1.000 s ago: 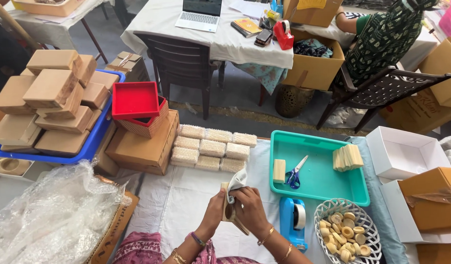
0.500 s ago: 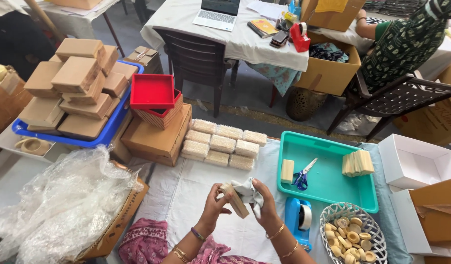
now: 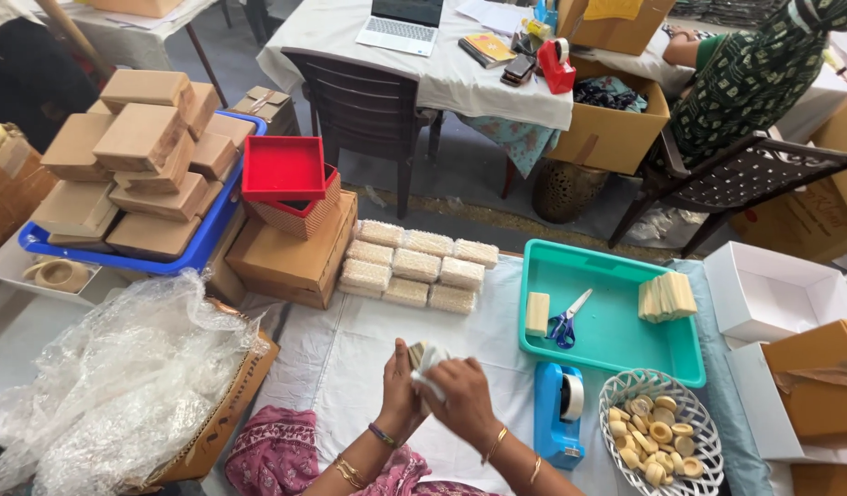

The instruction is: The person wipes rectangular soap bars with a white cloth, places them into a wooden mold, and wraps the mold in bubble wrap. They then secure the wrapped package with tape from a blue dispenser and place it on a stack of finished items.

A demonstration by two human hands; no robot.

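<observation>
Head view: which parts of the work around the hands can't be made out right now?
- Wrapped item: mostly covered by the left hand and right hand; its shape is unclear.
- Tape dispenser: its near end is hidden behind the right forearm.
- White basket of small pale pieces: cut off by the bottom edge.
- Scissors in the teal tray: blades too small to judge.

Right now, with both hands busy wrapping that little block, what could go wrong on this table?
The block sits half covered between the left hand and right hand, so the white wrap might slip or crease. The blue tape dispenser lies close by the right forearm; an elbow could knock it toward the white basket.
</observation>
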